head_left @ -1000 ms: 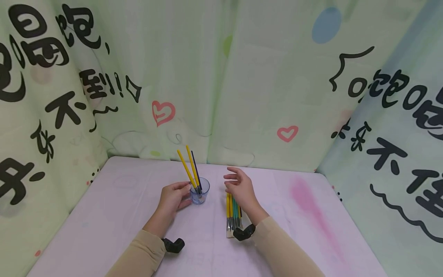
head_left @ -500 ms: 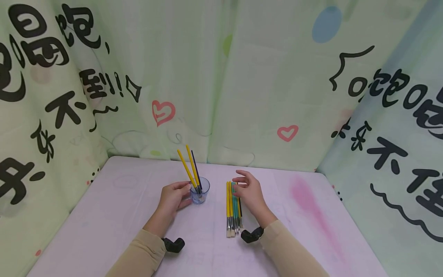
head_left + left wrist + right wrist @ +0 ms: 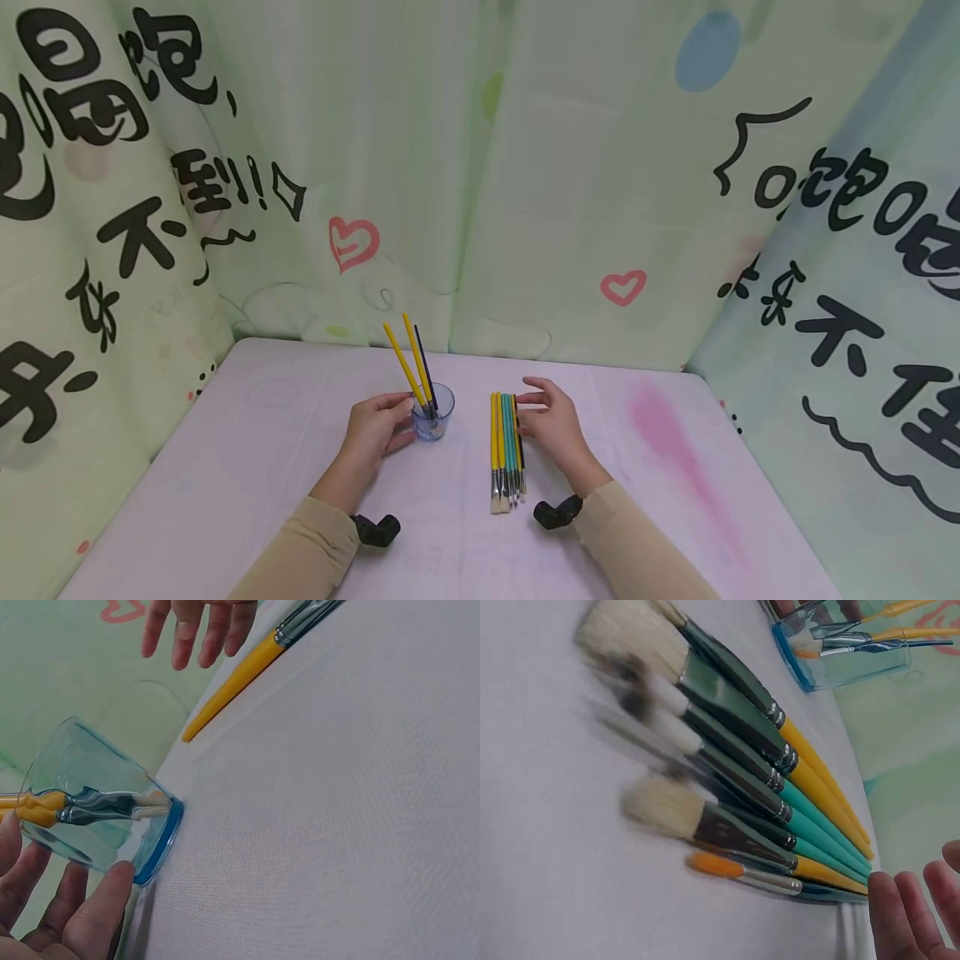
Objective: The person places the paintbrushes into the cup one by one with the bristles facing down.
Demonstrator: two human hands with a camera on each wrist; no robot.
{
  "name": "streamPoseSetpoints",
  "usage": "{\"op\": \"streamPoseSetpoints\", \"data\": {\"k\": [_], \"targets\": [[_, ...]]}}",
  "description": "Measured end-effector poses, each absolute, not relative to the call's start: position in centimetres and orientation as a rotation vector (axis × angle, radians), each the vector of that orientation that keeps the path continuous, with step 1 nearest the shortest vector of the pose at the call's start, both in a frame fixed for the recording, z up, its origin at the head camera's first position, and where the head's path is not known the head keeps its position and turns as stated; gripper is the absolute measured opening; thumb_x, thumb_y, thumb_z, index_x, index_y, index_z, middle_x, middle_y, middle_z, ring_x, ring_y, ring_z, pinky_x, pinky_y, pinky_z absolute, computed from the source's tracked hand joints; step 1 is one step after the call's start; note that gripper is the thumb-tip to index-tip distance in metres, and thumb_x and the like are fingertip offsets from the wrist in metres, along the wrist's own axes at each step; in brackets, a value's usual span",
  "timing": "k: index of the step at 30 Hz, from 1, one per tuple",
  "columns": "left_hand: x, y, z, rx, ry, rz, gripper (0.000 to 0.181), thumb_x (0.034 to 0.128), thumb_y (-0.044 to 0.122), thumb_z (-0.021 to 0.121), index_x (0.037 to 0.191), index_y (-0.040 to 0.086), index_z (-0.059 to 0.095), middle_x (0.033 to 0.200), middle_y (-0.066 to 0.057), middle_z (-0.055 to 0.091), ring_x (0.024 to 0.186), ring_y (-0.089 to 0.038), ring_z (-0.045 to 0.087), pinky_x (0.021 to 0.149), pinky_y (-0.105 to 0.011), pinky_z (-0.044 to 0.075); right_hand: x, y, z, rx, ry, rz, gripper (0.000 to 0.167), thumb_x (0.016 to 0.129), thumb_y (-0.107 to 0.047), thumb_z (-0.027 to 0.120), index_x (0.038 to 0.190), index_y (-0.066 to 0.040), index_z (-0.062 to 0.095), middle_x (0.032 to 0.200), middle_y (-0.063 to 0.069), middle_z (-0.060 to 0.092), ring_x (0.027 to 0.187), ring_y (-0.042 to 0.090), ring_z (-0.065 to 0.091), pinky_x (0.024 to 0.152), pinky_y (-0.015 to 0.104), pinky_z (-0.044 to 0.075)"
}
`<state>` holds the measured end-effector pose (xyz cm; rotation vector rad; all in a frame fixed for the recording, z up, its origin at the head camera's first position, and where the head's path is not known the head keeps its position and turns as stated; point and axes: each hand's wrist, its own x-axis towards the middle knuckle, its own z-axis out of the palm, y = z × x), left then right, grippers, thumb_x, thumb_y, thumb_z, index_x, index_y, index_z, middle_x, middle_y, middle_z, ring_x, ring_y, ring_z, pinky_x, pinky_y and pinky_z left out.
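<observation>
A clear blue-tinted cup (image 3: 432, 427) stands upright with two yellow brushes (image 3: 405, 360) and a dark one, bristles down. My left hand (image 3: 375, 429) holds the cup's left side, thumb and fingers around it, as the left wrist view shows with the cup (image 3: 97, 795). Right of the cup, several brushes (image 3: 503, 450) with yellow, green and dark handles lie side by side, bristles towards me. My right hand (image 3: 558, 429) is at the right edge of their handles, fingers loosely bent, gripping nothing. In the right wrist view its fingers (image 3: 900, 915) are beside the handle ends; whether they touch is unclear.
The table (image 3: 262, 467) has a pale pink cloth with a brighter pink streak at the right. Pale green curtains (image 3: 525, 208) with black writing and pink hearts hang behind it and on both sides.
My right hand has moved right and slightly towards me, from over the handle ends to the right edge of the row, uncovering the handles. The left hand and cup have stayed put.
</observation>
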<state>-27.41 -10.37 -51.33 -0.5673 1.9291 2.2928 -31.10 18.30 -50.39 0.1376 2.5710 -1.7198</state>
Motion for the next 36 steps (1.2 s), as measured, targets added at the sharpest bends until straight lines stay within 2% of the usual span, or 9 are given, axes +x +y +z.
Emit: {"op": "streamPoseSetpoints", "data": {"k": [10, 22, 36], "targets": [[-27.59, -10.4, -51.62, -0.567, 1.922, 2.299, 0.03, 0.1039, 0.014, 0.072, 0.133, 0.007, 0.074, 0.123, -0.012, 0.07, 0.105, -0.023, 0.067, 0.093, -0.046, 0.068, -30.81, 18.83, -50.63, 0.235, 2.61, -1.574, 0.06, 0.096, -0.004, 0.072, 0.153, -0.016, 0.055, 0.131, 0.016, 0.067, 0.1, 0.029, 0.071, 0.072, 0.033, 0.069], [-27.67, -10.29, -51.72, -0.592, 1.925, 2.278, 0.03, 0.1043, 0.016, 0.072, 0.133, 0.008, 0.075, 0.127, -0.014, 0.069, 0.109, -0.026, 0.067, 0.094, -0.046, 0.068, -30.82, 19.1, -50.49, 0.322, 2.648, -1.293, 0.047, 0.094, -0.003, 0.078, 0.138, -0.011, 0.064, 0.105, 0.012, 0.071, 0.068, 0.022, 0.066, 0.058, 0.025, 0.062], [-27.55, -10.34, -51.62, -0.56, 1.911, 2.309, 0.031, 0.1039, 0.015, 0.072, 0.133, 0.005, 0.074, 0.121, -0.012, 0.07, 0.105, -0.024, 0.067, 0.097, -0.049, 0.066, -30.9, 18.34, -50.5, 0.285, 2.707, -1.187, 0.048, 0.09, -0.001, 0.079, 0.135, -0.008, 0.066, 0.09, 0.007, 0.064, 0.055, 0.017, 0.056, 0.052, 0.021, 0.056]]}}
